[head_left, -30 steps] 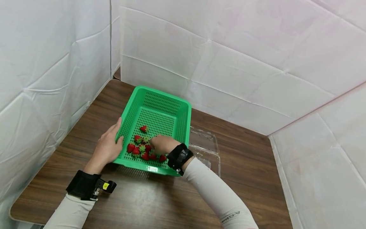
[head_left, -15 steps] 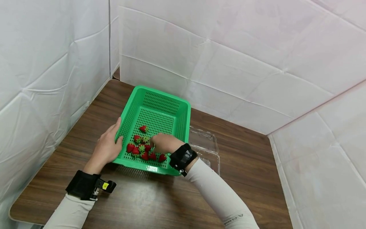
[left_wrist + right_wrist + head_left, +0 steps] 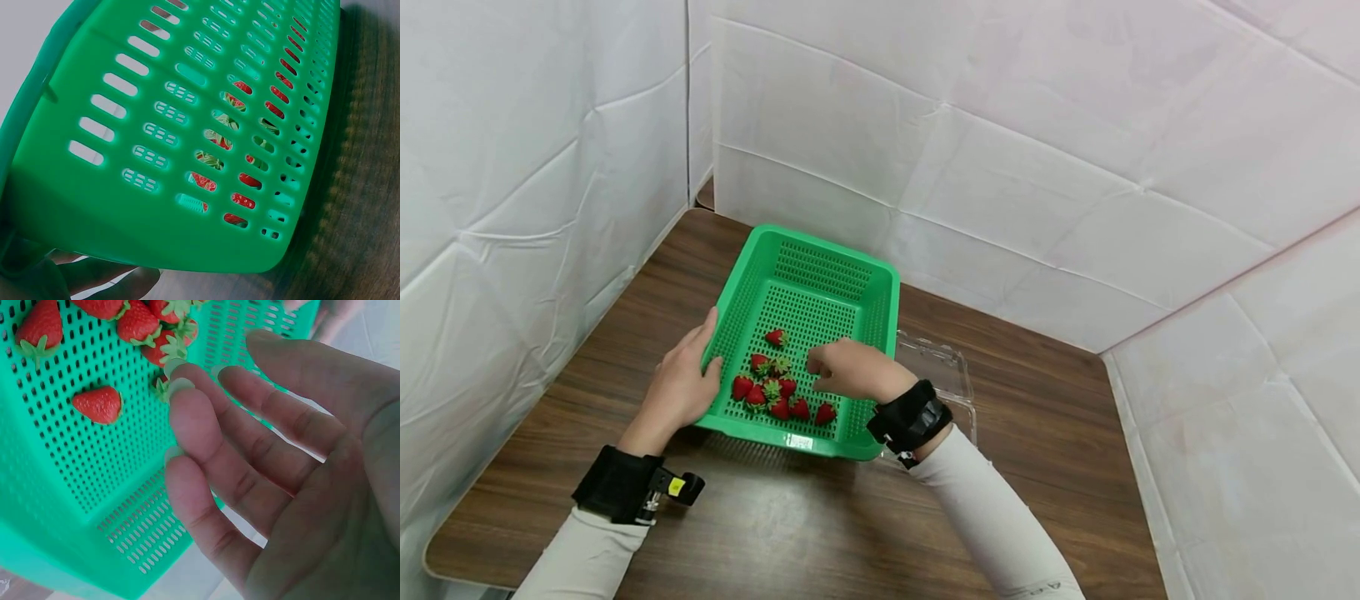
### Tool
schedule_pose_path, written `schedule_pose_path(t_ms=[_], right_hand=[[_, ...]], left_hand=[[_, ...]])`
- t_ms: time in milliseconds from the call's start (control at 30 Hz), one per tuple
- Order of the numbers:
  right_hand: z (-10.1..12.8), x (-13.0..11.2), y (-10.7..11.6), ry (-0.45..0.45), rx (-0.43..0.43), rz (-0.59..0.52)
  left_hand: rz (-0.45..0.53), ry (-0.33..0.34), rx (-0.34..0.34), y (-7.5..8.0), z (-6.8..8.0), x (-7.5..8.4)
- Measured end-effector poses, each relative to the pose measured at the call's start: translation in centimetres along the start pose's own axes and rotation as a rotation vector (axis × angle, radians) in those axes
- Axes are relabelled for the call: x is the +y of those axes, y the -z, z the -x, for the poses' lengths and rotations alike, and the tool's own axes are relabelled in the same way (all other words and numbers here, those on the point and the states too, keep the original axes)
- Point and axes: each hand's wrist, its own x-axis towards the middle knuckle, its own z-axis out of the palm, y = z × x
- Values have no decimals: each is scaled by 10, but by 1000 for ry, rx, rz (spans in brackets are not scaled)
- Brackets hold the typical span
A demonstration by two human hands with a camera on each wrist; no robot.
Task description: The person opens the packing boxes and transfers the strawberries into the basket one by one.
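A green plastic basket (image 3: 842, 250) with perforated walls stands tilted away in the head view. Several red strawberries (image 3: 742, 387) with leafy caps lie on its floor, mostly bunched in the near left part; one strawberry (image 3: 776, 337) sits farther up. My left hand (image 3: 679, 387) grips the basket's left rim, thumb on the inner side. Over the basket's right half hovers my right hand (image 3: 853, 369), its loosely bent fingers holding nothing. The right wrist view shows its bare palm and a lone strawberry (image 3: 99, 405) beyond the fingertips.
A clear plastic clamshell box (image 3: 936, 367) lies to the right of the basket, partly hidden by my right forearm. The brown wooden table (image 3: 760, 533) is bounded by white sheeted walls (image 3: 1000, 208) at the back and sides.
My right hand has drawn back to the right from the bunched strawberries, and more of the basket floor shows. My left hand stays on the rim; the strawberries lie as before.
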Motion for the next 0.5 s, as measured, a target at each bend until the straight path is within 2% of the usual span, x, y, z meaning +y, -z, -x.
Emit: schedule_pose_path(t_ms=[300,500], right_hand=[[26,12,3,-15,103,-33],[46,29,0,-31,168,-62]], left_hand=[[-3,2,-6,1,0,1],[-2,8,-10,1,0,2]])
